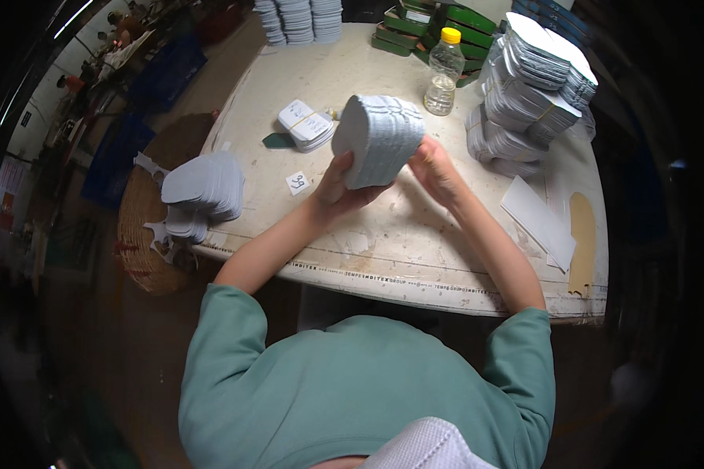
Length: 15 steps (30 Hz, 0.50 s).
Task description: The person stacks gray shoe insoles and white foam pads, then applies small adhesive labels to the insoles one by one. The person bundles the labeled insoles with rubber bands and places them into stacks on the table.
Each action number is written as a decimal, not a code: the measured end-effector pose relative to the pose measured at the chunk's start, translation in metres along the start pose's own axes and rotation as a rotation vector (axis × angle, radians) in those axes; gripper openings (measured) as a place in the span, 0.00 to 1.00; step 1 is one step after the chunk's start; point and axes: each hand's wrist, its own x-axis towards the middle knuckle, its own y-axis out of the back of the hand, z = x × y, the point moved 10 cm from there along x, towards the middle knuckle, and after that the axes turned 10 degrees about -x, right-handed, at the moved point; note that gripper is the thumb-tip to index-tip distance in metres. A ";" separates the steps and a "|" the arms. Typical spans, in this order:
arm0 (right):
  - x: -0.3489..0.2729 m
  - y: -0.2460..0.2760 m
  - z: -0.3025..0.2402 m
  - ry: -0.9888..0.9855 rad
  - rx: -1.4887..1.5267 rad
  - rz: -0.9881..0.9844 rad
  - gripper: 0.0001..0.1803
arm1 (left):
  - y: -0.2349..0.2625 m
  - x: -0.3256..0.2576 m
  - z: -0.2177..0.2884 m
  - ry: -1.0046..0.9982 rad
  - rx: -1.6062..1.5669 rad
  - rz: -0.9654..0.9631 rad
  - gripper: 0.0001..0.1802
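Note:
Above the middle of the table I hold up a thick stack of pale grey-blue insoles (387, 141), tilted so that its layered edge shows. My left hand (343, 187) is closed round its lower left side, the thumb on the flat face. At the stack's right edge my right hand (436, 173) is closed, its curled fingers against the layers; the fingertips are partly hidden. Beyond my left forearm lies a small banded bundle of insoles (305, 123) with writing on top, over a dark green piece (277, 141). A white numbered card (297, 183) lies near my left wrist.
More insole stacks stand at the table's left edge (203, 184), far left (299, 19) and right (528, 94). A clear bottle (441, 78) with a yellow cap stands near green trays (403, 30). White sheets (536, 219) and a tan insole-shaped template (582, 242) lie right; a wicker basket (137, 234) stands left.

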 end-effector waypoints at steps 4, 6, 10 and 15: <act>0.003 -0.010 -0.019 0.040 0.041 -0.010 0.54 | -0.001 -0.007 0.019 -0.070 0.091 0.064 0.41; 0.004 -0.002 -0.049 0.121 -0.159 -0.019 0.61 | 0.013 -0.010 0.021 -0.019 0.268 0.265 0.41; -0.011 -0.035 -0.101 0.619 -1.050 0.032 0.45 | 0.027 -0.008 0.010 0.083 0.710 0.392 0.29; -0.023 -0.065 -0.090 0.574 -0.719 -0.125 0.29 | 0.064 -0.015 0.035 -0.126 0.024 0.534 0.27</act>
